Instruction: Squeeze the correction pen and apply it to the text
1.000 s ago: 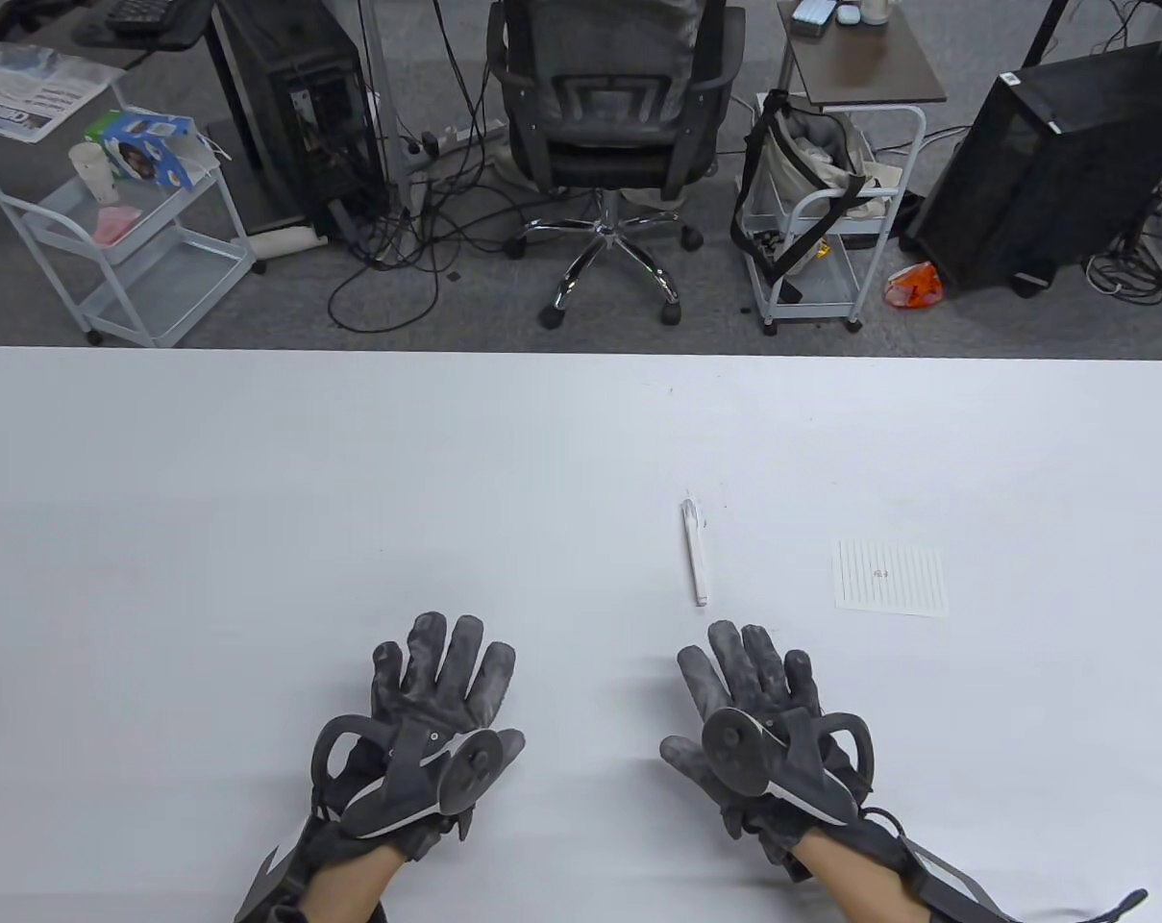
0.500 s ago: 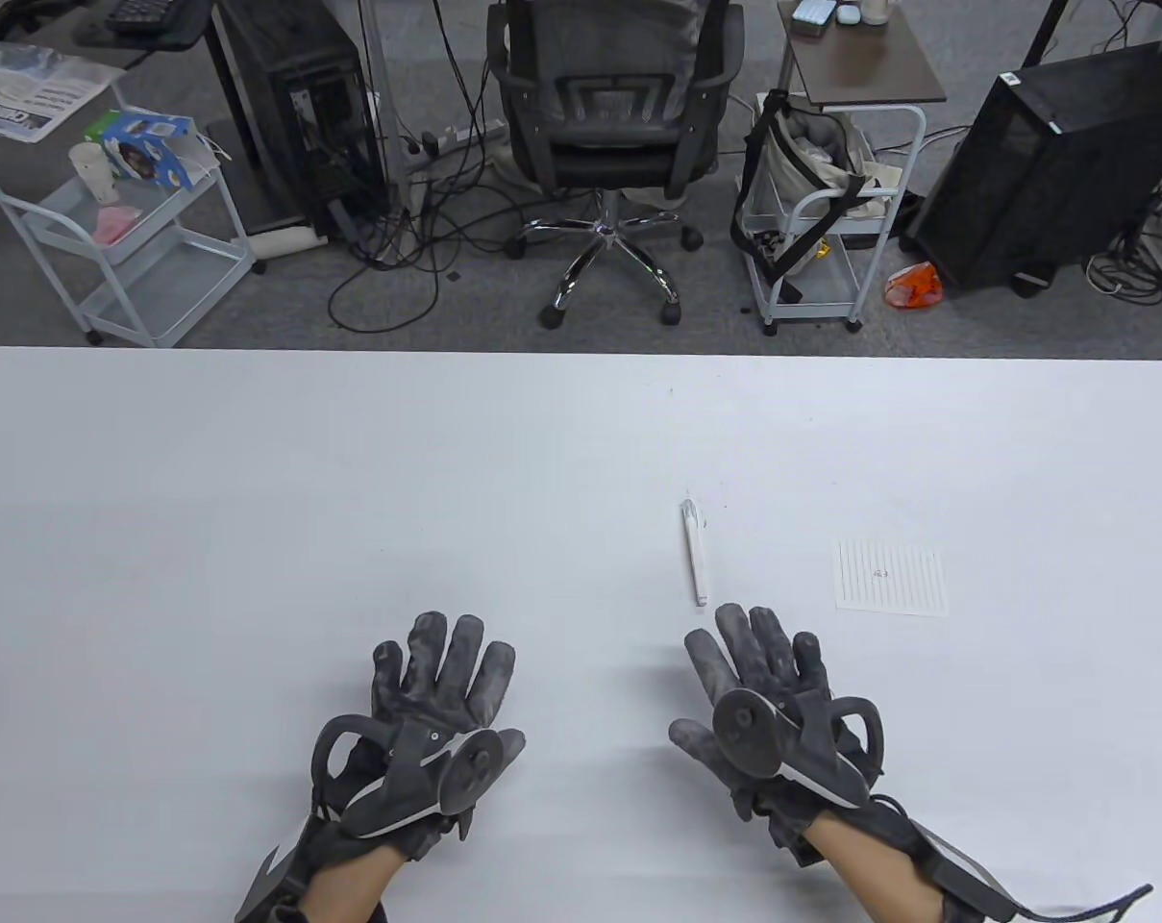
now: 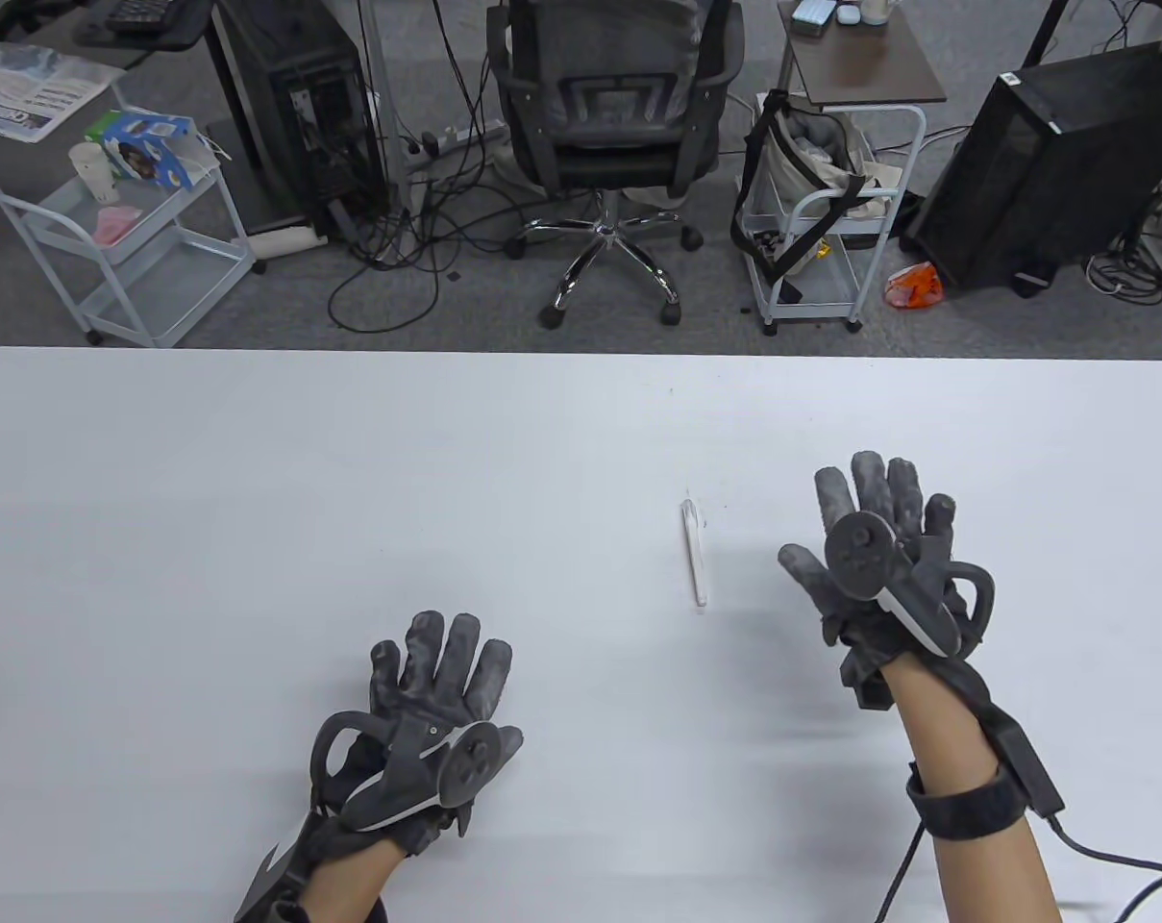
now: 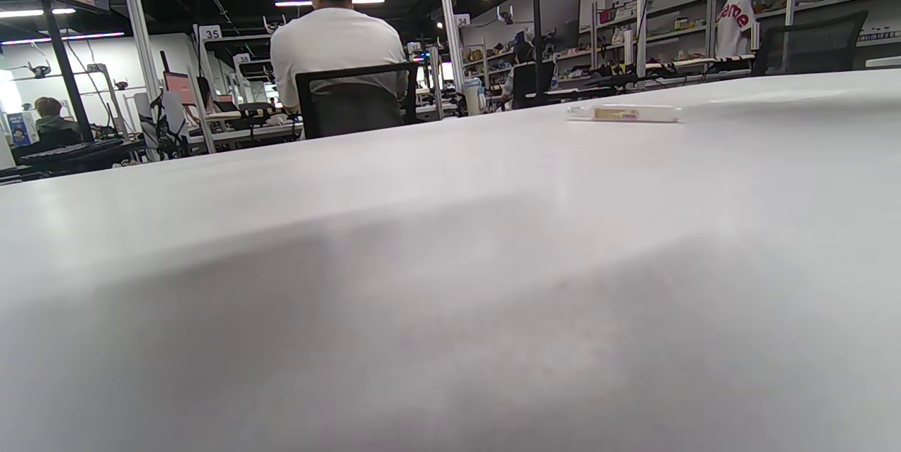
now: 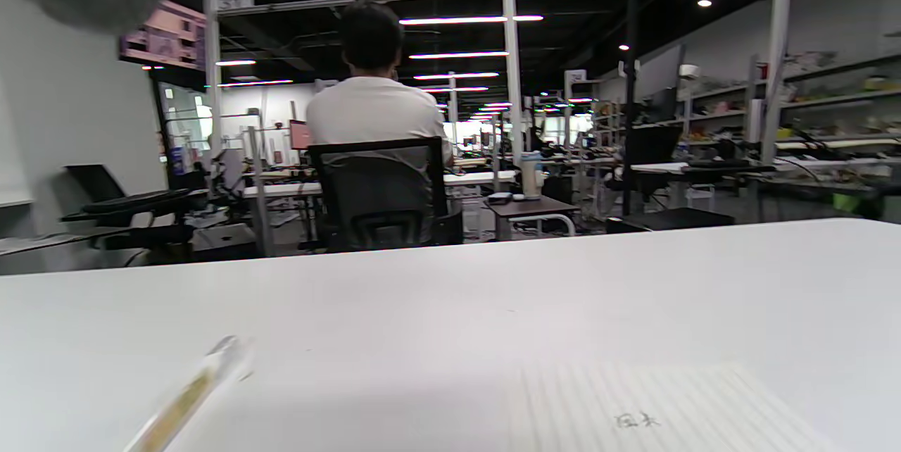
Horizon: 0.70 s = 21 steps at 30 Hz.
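Note:
A white correction pen (image 3: 694, 553) lies on the white table (image 3: 254, 481), right of the middle, pointing away from me. It also shows in the left wrist view (image 4: 625, 113) and the right wrist view (image 5: 190, 388). My right hand (image 3: 869, 514) hovers open to the right of the pen, fingers spread, holding nothing. It covers the lined paper in the table view. The paper (image 5: 669, 403) with small handwritten text (image 5: 637, 421) shows just below the hand in the right wrist view. My left hand (image 3: 441, 668) rests flat and open on the table at the near left, empty.
Beyond the table's far edge stand an office chair (image 3: 605, 115), a white cart (image 3: 119, 240) at the left, another cart with a bag (image 3: 816, 212) and computer towers (image 3: 1051, 163).
My right hand has lifted from the near table and moved forward and to the right, now over the lined paper. The pen and my left hand have not moved.

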Each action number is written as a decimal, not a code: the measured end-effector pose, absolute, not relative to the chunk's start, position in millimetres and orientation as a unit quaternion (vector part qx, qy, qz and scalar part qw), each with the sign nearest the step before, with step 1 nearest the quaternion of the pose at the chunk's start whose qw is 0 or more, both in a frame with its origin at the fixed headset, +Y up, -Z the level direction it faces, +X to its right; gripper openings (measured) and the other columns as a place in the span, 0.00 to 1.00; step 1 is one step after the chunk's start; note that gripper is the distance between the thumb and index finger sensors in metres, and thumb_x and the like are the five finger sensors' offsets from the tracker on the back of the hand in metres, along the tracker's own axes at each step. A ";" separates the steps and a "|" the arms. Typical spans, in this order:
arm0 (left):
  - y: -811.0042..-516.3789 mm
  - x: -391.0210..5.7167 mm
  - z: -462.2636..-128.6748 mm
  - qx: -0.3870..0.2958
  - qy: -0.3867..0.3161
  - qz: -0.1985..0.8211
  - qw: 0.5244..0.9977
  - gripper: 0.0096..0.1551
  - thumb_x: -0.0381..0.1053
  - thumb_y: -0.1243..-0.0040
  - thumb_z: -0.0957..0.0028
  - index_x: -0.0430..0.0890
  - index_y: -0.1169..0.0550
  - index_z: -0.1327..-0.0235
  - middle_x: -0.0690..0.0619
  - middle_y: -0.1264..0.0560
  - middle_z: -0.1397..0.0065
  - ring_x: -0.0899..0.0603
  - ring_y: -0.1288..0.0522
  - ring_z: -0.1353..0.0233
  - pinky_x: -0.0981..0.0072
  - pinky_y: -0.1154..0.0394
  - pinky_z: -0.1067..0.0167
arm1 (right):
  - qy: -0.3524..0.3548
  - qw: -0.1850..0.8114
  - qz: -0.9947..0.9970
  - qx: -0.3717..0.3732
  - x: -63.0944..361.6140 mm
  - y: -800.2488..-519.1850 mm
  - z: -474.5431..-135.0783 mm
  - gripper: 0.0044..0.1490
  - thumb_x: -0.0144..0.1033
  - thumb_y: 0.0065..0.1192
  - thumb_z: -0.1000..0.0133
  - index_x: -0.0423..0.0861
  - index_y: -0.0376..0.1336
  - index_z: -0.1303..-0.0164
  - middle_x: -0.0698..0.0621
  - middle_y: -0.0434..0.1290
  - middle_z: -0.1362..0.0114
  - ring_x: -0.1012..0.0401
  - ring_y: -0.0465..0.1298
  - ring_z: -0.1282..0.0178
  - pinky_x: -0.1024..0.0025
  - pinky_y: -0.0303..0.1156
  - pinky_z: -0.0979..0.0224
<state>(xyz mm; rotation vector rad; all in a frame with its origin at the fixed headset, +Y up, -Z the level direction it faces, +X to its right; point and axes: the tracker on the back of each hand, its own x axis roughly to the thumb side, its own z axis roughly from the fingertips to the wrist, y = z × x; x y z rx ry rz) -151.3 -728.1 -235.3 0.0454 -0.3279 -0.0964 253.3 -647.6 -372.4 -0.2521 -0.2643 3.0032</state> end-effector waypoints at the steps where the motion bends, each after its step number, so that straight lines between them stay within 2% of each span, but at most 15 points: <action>1: -728.3 -151.5 -235.5 0.023 -0.163 -0.047 0.985 0.50 0.75 0.58 0.55 0.55 0.52 0.22 0.46 0.56 0.14 0.29 0.54 0.15 0.26 0.49 0.28 | -0.080 0.071 0.989 -0.103 261.1 -649.7 -378.4 0.53 0.72 0.54 0.57 0.65 0.44 0.23 0.58 0.39 0.08 0.50 0.37 0.09 0.38 0.37 0.11; 5: -727.9 -152.9 -236.5 0.026 -0.160 -0.044 0.986 0.50 0.76 0.58 0.55 0.55 0.51 0.22 0.46 0.56 0.14 0.29 0.54 0.16 0.26 0.49 0.28 | -0.052 0.102 0.980 -0.165 296.8 -665.8 -400.8 0.53 0.72 0.56 0.58 0.67 0.44 0.23 0.60 0.39 0.09 0.53 0.37 0.08 0.40 0.36 0.10; 11: -731.1 -156.6 -242.1 0.013 -0.149 -0.041 0.988 0.50 0.76 0.58 0.55 0.55 0.52 0.22 0.46 0.56 0.14 0.29 0.54 0.15 0.26 0.49 0.28 | -0.007 0.099 0.971 -0.218 343.5 -697.5 -414.9 0.53 0.71 0.59 0.58 0.67 0.44 0.24 0.62 0.40 0.09 0.54 0.37 0.08 0.42 0.36 0.09; 16: -732.8 -158.6 -244.8 0.007 -0.142 -0.040 0.989 0.50 0.76 0.58 0.55 0.55 0.51 0.22 0.46 0.56 0.14 0.29 0.54 0.15 0.26 0.49 0.28 | 0.048 0.107 0.961 -0.252 363.6 -726.3 -415.6 0.53 0.70 0.60 0.59 0.68 0.44 0.25 0.63 0.39 0.09 0.55 0.37 0.08 0.44 0.36 0.08; 21: -732.8 -158.7 -244.0 0.011 -0.142 -0.041 0.989 0.50 0.75 0.58 0.55 0.55 0.51 0.22 0.46 0.56 0.14 0.29 0.54 0.16 0.26 0.49 0.28 | 0.070 0.116 0.954 -0.267 372.9 -743.9 -413.1 0.53 0.69 0.61 0.59 0.67 0.44 0.25 0.62 0.40 0.10 0.55 0.39 0.08 0.44 0.38 0.08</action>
